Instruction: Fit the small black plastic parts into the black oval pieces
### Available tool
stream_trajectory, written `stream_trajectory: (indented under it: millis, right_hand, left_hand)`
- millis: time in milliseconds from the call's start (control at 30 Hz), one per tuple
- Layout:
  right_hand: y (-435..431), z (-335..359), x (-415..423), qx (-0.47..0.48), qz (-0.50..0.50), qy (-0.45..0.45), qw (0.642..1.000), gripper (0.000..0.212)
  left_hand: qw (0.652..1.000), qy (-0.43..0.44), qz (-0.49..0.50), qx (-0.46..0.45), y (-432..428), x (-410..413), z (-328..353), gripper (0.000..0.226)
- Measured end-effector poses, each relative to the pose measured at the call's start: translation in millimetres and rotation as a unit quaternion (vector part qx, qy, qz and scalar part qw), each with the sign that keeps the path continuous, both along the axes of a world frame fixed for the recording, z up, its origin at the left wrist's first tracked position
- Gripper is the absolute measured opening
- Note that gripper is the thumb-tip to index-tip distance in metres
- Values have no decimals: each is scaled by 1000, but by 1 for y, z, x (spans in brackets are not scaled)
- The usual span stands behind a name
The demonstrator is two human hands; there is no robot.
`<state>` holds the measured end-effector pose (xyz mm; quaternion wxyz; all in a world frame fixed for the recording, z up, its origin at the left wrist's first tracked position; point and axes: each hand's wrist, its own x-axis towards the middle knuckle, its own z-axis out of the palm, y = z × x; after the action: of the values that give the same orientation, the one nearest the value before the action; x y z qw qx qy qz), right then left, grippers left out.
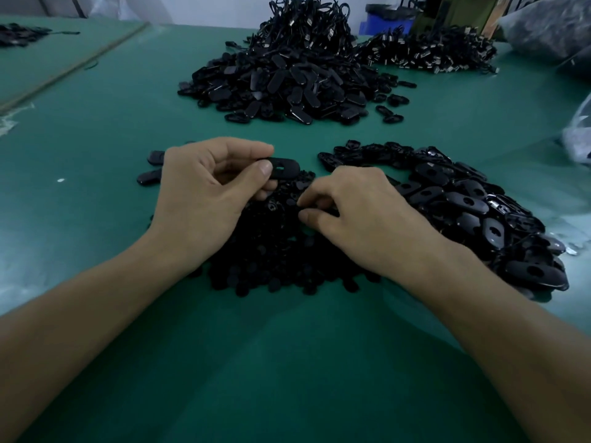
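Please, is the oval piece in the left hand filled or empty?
Empty: the oval piece shows an open slot; the left hand pinches it.

A green table (pixel 287 362) carries a low heap of small black parts (pixel 271 251). Touching the heap's right side lies a broad spread of black oval pieces (pixel 463 199), many showing a hole. Just left of the heap lie two loose oval pieces (pixel 150 177). Beyond the heap, well apart, rises a large mound of ovals (pixel 281 87), with a pile of corded parts (pixel 431 52) to the mound's right. Far beyond the heap to the left sits a small dark pile (pixel 19 35). Right of the heap, at the table's edge, lies a clear plastic bag (pixel 579 135).
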<state>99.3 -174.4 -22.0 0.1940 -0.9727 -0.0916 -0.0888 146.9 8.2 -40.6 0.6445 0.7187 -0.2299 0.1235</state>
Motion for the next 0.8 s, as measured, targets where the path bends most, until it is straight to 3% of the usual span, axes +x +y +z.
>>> stream_trajectory:
  millis: [133, 500, 667, 800]
  right_hand:
    - [2, 0, 1, 21, -2, 4, 1000, 11]
    - [1, 2, 1, 75, 2, -42, 996, 11]
    - [4, 7, -1, 51, 23, -15, 998, 18]
    - [2, 7, -3, 93, 21, -25, 995, 15]
  left_hand:
    - [1000, -1, -3, 11, 2, 1, -2, 20]
    - [1000, 21, -4, 4, 2, 4, -5, 17]
    - [1000, 26, -2, -2, 2, 4, -4, 20]
    - [999, 32, 3, -7, 2, 4, -3, 20]
